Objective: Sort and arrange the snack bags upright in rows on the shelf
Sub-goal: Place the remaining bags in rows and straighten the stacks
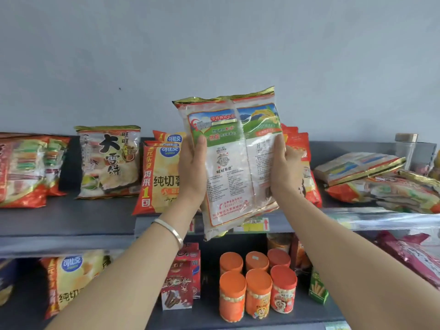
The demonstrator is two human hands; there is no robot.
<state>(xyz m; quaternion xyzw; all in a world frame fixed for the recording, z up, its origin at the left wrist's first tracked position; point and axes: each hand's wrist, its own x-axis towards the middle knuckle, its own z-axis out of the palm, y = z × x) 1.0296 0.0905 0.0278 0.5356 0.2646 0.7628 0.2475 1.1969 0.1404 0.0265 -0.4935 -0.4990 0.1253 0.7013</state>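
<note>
On the lower shelf (238, 315), nearest, six canisters (258, 287) with orange lids stand in two rows of three, all closed. A band on the front ones shows small pale puffs. Left of them stand red boxes (182, 277) and a yellow crisp bag (69, 282). To their right are a small green box (317, 288) and a pink bag (412, 256).

Above these, both hands hold one rice cracker bag (234, 163) upright in the air, in front of the upper shelf (71, 217) and not resting on it. Its printed back faces the camera, and pale contents show through the clear film. The left hand (192, 172), with a silver bangle (170, 231) on its wrist, grips the left edge. The right hand (284, 170) grips the right edge. On each, the thumb lies on the near face and the fingers wrap behind.

On the upper shelf, yellow crisp bags (159, 177) stand upright just behind the left hand. A snow cracker bag (109, 163) stands further left, then red assorted bags (23, 170). Red bags (307, 167) stand behind the right hand. At the far right, several bags (359, 167) lie flat in a heap beside a clear jar (406, 148), its contents unclear.
</note>
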